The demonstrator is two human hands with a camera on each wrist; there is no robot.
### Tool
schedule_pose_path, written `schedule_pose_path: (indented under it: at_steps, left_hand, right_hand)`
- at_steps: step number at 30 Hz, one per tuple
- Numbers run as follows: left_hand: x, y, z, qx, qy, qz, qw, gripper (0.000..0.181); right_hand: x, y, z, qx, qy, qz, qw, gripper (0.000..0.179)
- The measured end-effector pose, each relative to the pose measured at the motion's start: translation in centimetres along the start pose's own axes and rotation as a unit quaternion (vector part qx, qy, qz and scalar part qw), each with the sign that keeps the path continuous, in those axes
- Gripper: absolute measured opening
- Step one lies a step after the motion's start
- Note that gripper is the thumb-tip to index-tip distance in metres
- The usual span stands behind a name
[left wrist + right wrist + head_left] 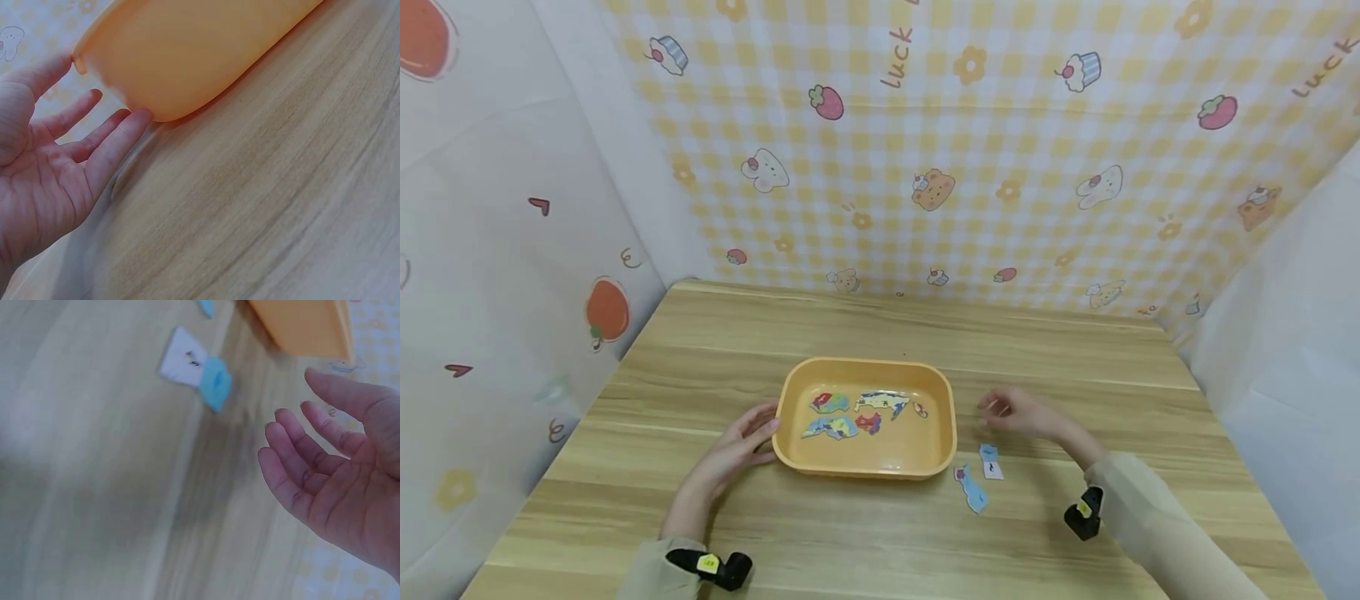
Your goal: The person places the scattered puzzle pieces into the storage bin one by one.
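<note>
A yellow-orange plastic tub [880, 467] stands on the wooden table with several printed, irregularly cut puzzle-like pieces [830, 427] lying inside. At its left end, my left hand [737, 450] touches the tub; in the left wrist view the thumb is at the rim and a fingertip meets the lower side, with the fingers fairly straight and spread. To the right of the tub my right hand [1011, 412] hovers with loosely bent fingers and nothing in them. Nearer the front, two loose pieces lie on the table: a blue-and-white piece [991, 462] and a longer blue piece [972, 490].
The wooden table [880, 550] reaches back to a yellow checked cloth [880, 233] with cartoon prints. White printed sheeting [497, 250] hangs at the left, and pale sheeting [1292, 333] at the right. Each wrist wears a small black camera [730, 571].
</note>
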State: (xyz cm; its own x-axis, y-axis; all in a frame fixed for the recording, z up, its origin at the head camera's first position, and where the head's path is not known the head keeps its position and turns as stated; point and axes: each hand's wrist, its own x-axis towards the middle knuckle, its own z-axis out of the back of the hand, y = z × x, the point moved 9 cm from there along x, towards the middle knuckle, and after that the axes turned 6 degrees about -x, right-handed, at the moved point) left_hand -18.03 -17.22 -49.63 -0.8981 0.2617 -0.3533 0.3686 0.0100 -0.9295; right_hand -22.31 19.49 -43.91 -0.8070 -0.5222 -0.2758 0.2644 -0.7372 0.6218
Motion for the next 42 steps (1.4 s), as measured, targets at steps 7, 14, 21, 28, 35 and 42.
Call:
schedule_pose_path:
  at_steps: [7, 14, 21, 28, 35, 42]
  left_hand:
    - [0.1, 0.0, 0.0, -0.004, 0.001, 0.0, 1.0, 0.062]
    - [0.1, 0.3, 0.1, -0.009, -0.008, 0.005, 0.9999, 0.061]
    - [0.2, 0.4, 0.0, -0.006, -0.012, 0.008, 0.9999, 0.06]
    - [0.0, 0.2, -0.1, -0.005, -0.013, 0.009, 0.9999, 0.06]
    - [-0.2, 0.1, -0.2, -0.005, -0.005, 0.004, 1.0, 0.059]
    - [-0.1, 0.0, -0.1, -0.007, -0.009, 0.002, 0.9999, 0.06]
  right_hand:
    - [-1.4, -1.1, -1.6, 0.018, 0.032, 0.019, 0.9992, 0.036]
    - [-2.1, -0.8, -2.0, 0.025, 0.017, 0.035, 0.9989, 0.045]
    - [-2.6, -0.6, -3.0, -0.037, -0.008, 0.039, 0.9985, 0.053]
    - [-2.7, -0.7, -3.4, -0.024, -0.018, 0.042, 0.9987, 0.045]
    - [-2.6, -0.4, -3.5, -0.03, -0.012, 0.038, 0.9988, 0.044]
    - [-2.7, -0.2, -3.5, 0.011, -0.006, 0.036, 0.9993, 0.037]
